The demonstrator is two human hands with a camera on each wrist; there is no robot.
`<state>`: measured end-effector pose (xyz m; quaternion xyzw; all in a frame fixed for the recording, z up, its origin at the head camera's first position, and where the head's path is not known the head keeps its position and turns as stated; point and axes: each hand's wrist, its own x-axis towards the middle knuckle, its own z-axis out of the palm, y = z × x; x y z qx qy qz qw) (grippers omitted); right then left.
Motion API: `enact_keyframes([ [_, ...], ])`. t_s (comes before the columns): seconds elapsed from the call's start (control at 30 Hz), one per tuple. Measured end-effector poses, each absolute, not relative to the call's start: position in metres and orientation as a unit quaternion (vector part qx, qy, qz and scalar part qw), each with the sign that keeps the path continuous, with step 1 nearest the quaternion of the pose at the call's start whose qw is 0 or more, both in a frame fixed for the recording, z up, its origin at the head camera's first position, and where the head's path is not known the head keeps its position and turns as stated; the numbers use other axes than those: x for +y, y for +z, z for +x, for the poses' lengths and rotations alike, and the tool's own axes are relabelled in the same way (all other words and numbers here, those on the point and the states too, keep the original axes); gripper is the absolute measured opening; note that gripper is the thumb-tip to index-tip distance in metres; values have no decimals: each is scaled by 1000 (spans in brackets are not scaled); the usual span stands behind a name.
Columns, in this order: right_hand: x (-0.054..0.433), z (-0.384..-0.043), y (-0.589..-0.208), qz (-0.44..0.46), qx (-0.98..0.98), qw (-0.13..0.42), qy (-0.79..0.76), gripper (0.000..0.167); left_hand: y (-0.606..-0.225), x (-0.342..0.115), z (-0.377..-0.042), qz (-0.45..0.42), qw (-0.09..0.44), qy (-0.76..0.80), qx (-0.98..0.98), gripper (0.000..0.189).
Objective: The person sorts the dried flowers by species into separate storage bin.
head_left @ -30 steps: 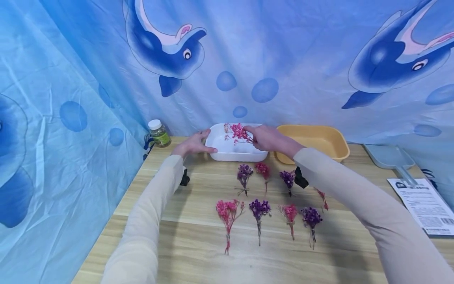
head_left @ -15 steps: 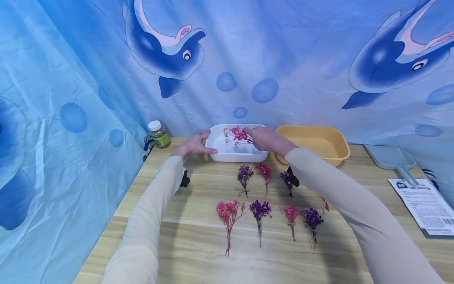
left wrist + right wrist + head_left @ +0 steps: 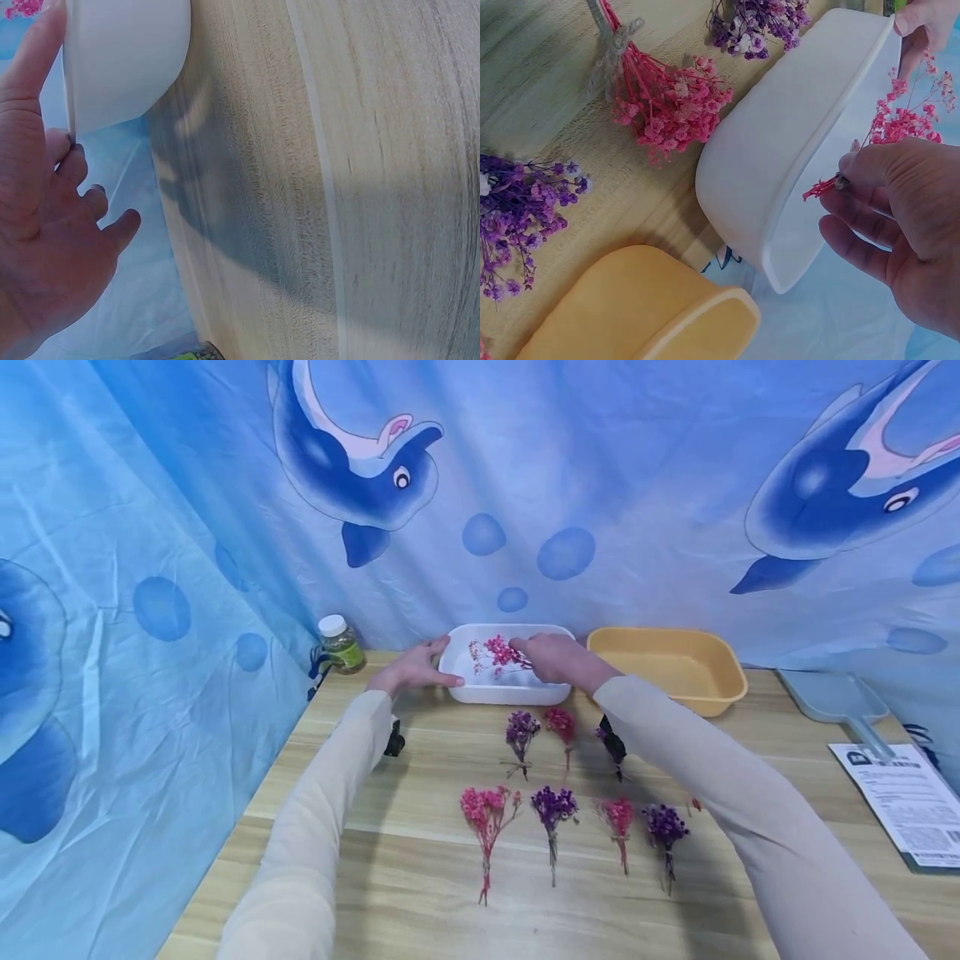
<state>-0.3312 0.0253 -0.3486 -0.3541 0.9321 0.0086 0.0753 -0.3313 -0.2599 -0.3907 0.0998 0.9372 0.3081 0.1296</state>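
Note:
My left hand grips the left end of a white plastic basin, thumb and fingers at its rim. Over the basin, my right hand pinches a small bunch of pink dried flowers by its tied stems. In the right wrist view the thumb and fingertips meet at the tie, and the pink heads point away from the palm. Whether the flowers touch the basin's floor is unclear.
Several pink and purple dried bunches lie in two rows on the wooden table, some partly behind the right arm. A yellow basin stands right of the white one. Further right are a dustpan and a printed sheet; a capped jar stands left.
The right hand has lowered slightly with the pink bunch into the white basin, and its forearm has swung a little left. The left hand keeps its grip on the basin.

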Motion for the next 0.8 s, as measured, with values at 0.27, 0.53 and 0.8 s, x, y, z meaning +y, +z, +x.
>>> enact_keyframes([
  [0.27, 25, -331, -350, -336, 938, 86, 9, 58, -391, -260, -332, 95, 133, 296, 941, 115],
  [0.53, 20, -333, -354, -325, 940, 102, 3, 59, -393, -259, -333, 85, 136, 309, 937, 115],
  [0.8, 15, -332, -357, -323, 941, 99, 6, 59, -392, -259, -331, 85, 135, 311, 937, 115],
])
